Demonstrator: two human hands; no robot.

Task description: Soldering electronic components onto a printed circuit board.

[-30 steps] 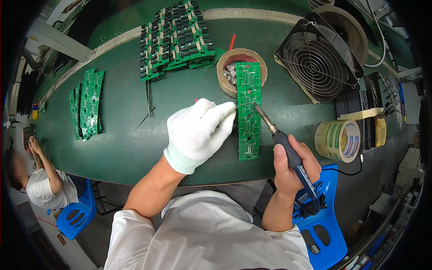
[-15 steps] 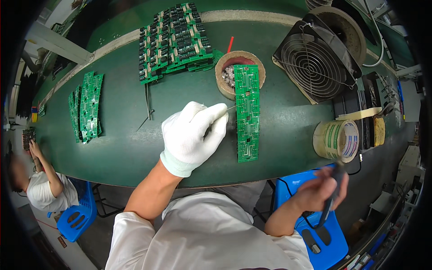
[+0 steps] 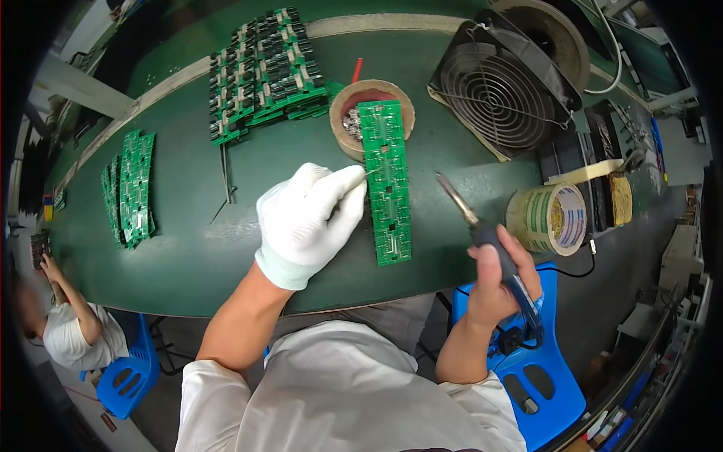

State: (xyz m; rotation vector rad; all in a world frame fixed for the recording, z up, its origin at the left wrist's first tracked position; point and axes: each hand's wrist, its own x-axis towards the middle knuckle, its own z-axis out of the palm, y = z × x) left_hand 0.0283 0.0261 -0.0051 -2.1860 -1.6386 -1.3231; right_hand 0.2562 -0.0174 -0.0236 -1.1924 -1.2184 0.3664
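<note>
My left hand (image 3: 309,226), in a white glove, pinches a thin solder wire (image 3: 372,172), its end over the left edge of a long green circuit board (image 3: 389,203). The board's far end rests on the rim of a round brown bowl (image 3: 407,117), and its near part reaches toward me. My bare right hand (image 3: 489,290) is closed round the dark handle of a soldering iron (image 3: 458,199). The iron's metal tip points up and left, to the right of the board and apart from it.
A tall stack of populated circuit boards (image 3: 263,71) lies at the far left, tweezers (image 3: 227,177) beside it. More green boards (image 3: 137,188) lie further left. A black fan (image 3: 493,98) and a tape roll (image 3: 548,218) stand to the right. Another person (image 3: 79,328) sits at the left.
My right hand has brought the soldering iron up and left over the table, its shaft now plainly visible. My left hand stays by the board. The whole view has shifted slightly.
</note>
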